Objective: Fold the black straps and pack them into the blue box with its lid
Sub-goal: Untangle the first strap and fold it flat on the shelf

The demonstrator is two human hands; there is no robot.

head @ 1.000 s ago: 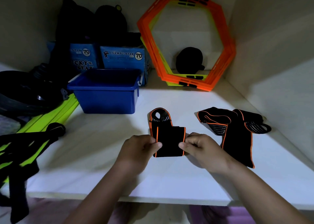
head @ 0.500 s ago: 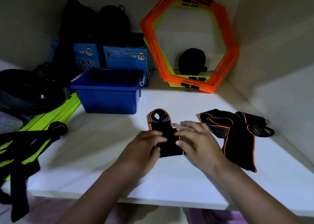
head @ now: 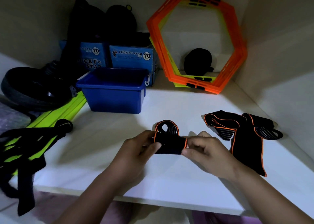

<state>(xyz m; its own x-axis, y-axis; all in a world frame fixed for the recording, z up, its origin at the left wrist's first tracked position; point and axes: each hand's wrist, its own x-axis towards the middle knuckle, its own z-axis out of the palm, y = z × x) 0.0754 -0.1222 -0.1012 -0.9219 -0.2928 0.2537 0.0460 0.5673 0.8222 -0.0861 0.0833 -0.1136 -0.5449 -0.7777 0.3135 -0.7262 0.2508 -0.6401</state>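
Observation:
A black strap with orange edging lies partly rolled on the white shelf, its loop end pointing away from me. My left hand pinches its left side and my right hand pinches its right side. Two more black straps with orange trim lie unfolded in a heap just right of my right hand. The open blue box stands behind and to the left, with no lid on it; a white edge shows behind it.
Orange and yellow hexagon frames lean against the back wall with a black pouch behind them. Blue "Lucky Star" cartons, black bags, a dark wheel and yellow-green bars with black webbing crowd the left. Walls close the right side.
The flat folded part of the strap has been turned over toward the loop end into a thicker roll. Both hands went from flat on it to pinching its two sides.

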